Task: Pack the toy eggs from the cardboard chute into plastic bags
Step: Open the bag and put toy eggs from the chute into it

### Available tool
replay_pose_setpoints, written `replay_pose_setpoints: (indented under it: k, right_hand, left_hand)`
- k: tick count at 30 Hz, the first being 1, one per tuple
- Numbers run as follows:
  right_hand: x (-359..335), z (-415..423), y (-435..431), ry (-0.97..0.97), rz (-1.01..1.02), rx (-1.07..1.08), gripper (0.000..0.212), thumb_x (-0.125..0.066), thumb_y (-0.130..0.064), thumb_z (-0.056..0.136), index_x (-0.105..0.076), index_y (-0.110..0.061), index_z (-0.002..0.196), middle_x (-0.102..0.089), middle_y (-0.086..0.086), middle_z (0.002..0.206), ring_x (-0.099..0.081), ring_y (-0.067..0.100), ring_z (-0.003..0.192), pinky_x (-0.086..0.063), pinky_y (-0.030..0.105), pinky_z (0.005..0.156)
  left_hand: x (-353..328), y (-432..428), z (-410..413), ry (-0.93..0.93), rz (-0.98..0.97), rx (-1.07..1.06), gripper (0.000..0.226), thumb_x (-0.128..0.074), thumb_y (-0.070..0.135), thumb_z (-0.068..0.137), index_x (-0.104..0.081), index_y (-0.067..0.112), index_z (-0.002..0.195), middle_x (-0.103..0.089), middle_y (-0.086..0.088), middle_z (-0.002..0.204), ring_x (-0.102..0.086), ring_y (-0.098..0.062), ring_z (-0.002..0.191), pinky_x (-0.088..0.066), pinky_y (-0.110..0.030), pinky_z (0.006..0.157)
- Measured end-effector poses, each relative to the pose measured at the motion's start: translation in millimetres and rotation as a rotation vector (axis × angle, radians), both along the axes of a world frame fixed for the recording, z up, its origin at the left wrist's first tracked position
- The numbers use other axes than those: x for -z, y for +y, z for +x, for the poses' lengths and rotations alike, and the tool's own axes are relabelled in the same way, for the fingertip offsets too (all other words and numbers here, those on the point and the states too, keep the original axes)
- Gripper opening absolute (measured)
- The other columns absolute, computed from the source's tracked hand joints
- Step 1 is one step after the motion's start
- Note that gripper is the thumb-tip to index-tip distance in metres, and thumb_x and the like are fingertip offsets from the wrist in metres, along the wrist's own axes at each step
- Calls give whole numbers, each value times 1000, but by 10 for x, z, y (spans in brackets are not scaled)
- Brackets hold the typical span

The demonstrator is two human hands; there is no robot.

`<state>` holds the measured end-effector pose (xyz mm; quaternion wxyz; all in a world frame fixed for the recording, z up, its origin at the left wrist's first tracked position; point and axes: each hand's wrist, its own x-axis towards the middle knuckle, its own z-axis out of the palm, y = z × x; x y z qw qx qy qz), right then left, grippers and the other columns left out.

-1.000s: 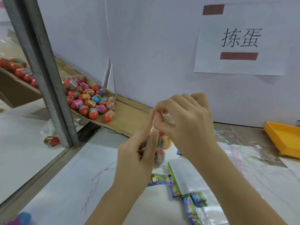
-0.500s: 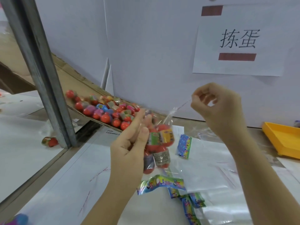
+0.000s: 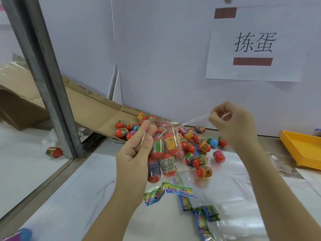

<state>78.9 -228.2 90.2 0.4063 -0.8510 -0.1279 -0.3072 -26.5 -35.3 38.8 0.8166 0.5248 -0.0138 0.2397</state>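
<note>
While the left hand [image 3: 137,153] is pinching the top of the bag [image 3: 161,173] between thumb and fingers, holding it clear of the table [image 3: 69,197] with eggs [image 3: 172,145] hanging inside, the right hand [image 3: 231,124] is curling into a fist round a thin clear strip [image 3: 192,121] that is running taut from the bag's mouth. The film is blurring against the wall, so this is a guess, but the strip is probably the liner of a sticky flap.

Loose eggs [image 3: 202,171] are lying on the table just under and beside the bag. More are sitting at the foot of the chute [image 3: 97,110], and a stray egg [image 3: 54,152] is lying apart, left of the post [image 3: 46,75].

The main risk is coming from the sideways pull. The left pinch is gripping only slick film while the eggs' weight is dragging down, so a hard tug could be sliding the bag out of the fingers and dropping it onto the loose eggs, sending them rolling. A jerky pull could also be tearing the strip short, or letting the flap fold onto itself. That would be leaving the mouth gaping and the eggs free to spill.
</note>
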Motion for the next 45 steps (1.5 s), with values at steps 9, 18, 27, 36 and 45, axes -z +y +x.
replay_pose_setpoints:
  k: [9,18,27,36,45]
  right_hand:
    - [172,96,-217,182,-57,89,18,-65,-21,81,-58,-31,68,-60,-15,69,-56,12,65,-49,34,68]
    - [-271,-92,-658,863,-687,32,43,-63,1,80,-64,-23,116,-70,2,96,-57,16,64,-43,19,47]
    - [-334,-132,-664,336,-128,-65,48,-51,8,87,-56,-35,107,-63,2,108,-57,15,76,-50,33,67]
    - [-147,-481,393,726,229,-801,34,-74,-44,65,-74,-22,91,-74,-3,83,-70,16,74,-57,29,63]
    - [-95,-414,400,614,513,-705,13,-72,-13,78,-70,-6,89,-70,5,72,-61,18,58,-55,27,51]
  left_hand:
    - [45,64,52,93,-14,-41,29,-57,21,86,-70,30,111,-73,8,111,-71,-18,99,-61,-39,73]
    - [19,92,59,119,-107,-86,26,-63,26,73,-76,31,94,-75,10,98,-73,-12,86,-59,-28,59]
    - [-37,51,6,132,-41,-123,25,-58,20,90,-70,30,109,-75,10,99,-73,-14,87,-61,-31,60]
    - [-143,1,-90,23,17,-22,30,-68,43,66,-78,31,91,-75,-3,87,-73,-20,79,-59,-31,61]
    - [-146,65,-46,30,-125,-55,20,-59,14,85,-79,17,87,-76,-4,89,-71,-12,75,-57,-23,59]
